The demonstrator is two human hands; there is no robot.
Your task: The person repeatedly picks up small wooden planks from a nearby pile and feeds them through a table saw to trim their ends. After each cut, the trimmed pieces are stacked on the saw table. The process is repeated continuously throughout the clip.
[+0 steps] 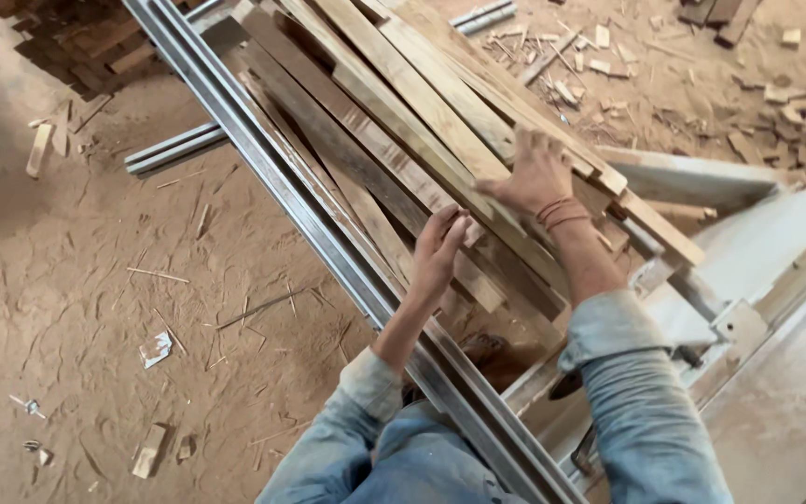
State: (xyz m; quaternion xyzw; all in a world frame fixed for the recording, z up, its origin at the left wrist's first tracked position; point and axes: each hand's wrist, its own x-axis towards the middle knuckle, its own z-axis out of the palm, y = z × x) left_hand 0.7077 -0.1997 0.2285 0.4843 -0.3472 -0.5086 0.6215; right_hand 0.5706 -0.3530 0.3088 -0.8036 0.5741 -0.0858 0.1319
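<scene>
I'm looking down on a stack of wooden planks [403, 121] that runs from the top centre of the frame down to the middle, lying slantwise on a metal rail frame [328, 243].

My right hand [535, 173], centre-right, lies flat on top of the stack with fingers spread and palm down on a pale plank [440, 93]. It isn't pinching anything. A reddish thread band [562, 213] sits on that wrist.

My left hand [437, 247], just below and to the left of the right, has its fingers pressed together and curled against the edge of a darker plank [375, 154]. I can't tell whether it really grips the plank or only pushes on it.

Both sleeves are dusty blue-grey. Sawdust floor [95, 280] fills the left half, with offcuts [795, 112] scattered in the upper right and a small block [149, 451] at lower left. A grey machine table [776, 392] is at lower right.

As for risks, the planks are loosely stacked and fanned, so a push on one could slide its neighbours off the rail toward the floor. The left fingers sit at a plank edge close to the rail, which looks like a pinch point if the stack shifts. The rough edges could give splinters to bare hands, and the dusty surfaces make a slip likely.
</scene>
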